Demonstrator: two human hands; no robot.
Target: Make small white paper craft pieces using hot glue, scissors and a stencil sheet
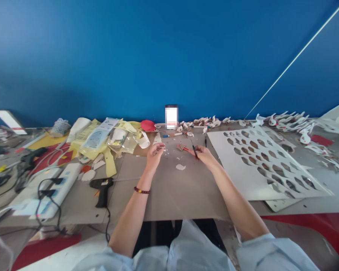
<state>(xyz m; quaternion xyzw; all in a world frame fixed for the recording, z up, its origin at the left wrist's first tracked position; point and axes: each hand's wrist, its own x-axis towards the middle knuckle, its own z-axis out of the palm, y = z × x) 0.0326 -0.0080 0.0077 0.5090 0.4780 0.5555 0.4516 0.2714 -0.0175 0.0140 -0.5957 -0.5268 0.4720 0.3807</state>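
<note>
My left hand (154, 155) is above the table with its fingertips pinched together around a small white piece (162, 147), too small to make out well. My right hand (203, 154) closes around a slim dark tool (195, 151) with some red on it; its kind is not clear. Just left of that hand lies a small reddish-brown object (182, 147). Between my hands are tiny white scraps, and a larger white paper cutout (180, 167) lies nearer to me. A black pen-like stick (206, 140) is behind my right hand.
A white sheet with leaf-shaped holes (220, 150) spans the right side. White bird-like paper shapes (288, 119) line the back. Leftward are a black glue gun (103, 190), a power strip (62, 190), cables and yellow paper (110, 162). A phone (171, 117) leans against the blue wall.
</note>
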